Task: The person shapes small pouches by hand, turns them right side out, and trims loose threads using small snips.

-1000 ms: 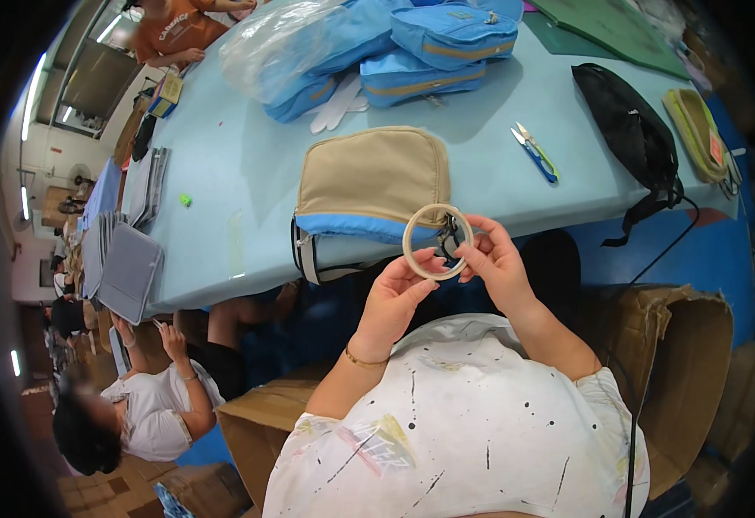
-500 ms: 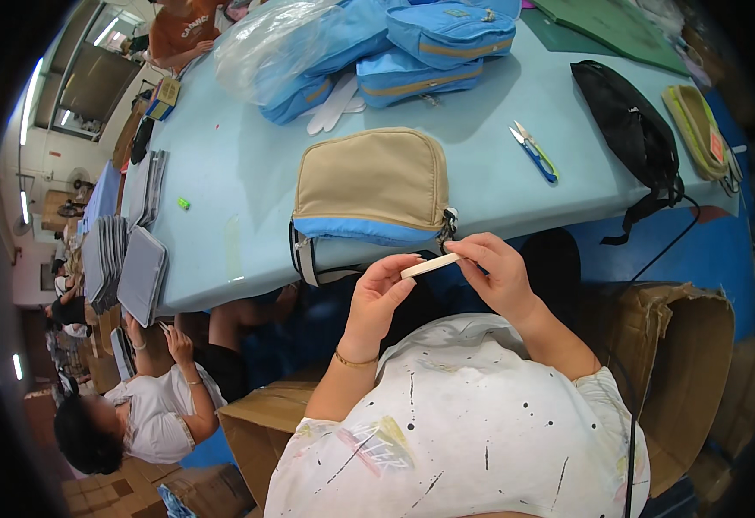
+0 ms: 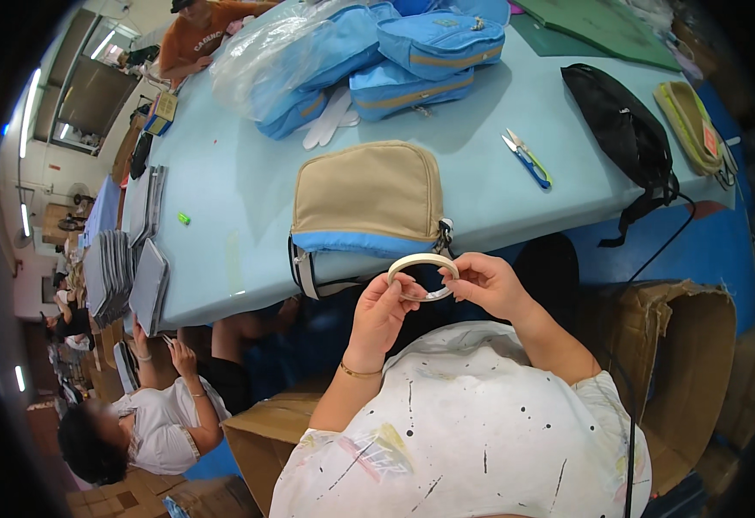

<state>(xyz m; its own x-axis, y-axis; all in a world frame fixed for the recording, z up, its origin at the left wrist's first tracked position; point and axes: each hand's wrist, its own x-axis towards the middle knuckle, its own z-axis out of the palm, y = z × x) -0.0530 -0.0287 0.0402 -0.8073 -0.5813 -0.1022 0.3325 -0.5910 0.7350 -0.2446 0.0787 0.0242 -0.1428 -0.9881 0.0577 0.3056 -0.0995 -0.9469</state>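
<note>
Just off the near edge of the table (image 3: 472,194), I have both hands in my feed, joined by one cream ring (image 3: 422,259), shaped like a narrow roll of tape. The left hand (image 3: 376,312) pinches its left side between thumb and fingertips; the right hand (image 3: 486,283) grips the opposite side the same way. I see the ring tilted, its hole showing as a flattened oval, and it sits in front of the tan-and-blue bag (image 3: 367,190).

That bag lies at the table's near edge, tan panel up, its blue strip toward the wearer. A strap (image 3: 306,274) hangs over the edge from the bag's left end, and a dark clip (image 3: 445,230) is at its right near corner.

Farther back, toward the far edge, I make out a pile of blue bags (image 3: 442,43) with clear plastic (image 3: 257,65) over its left part and flat white pieces (image 3: 332,121) poking out. Right of the bag lie snips (image 3: 528,161) with blue and green handles. Near the table's right end are a black bag (image 3: 623,121) and a yellow-green pouch (image 3: 690,129); green sheets (image 3: 606,33) lie at the far right corner. Grey panels (image 3: 108,274) stack up along the left edge.
</note>
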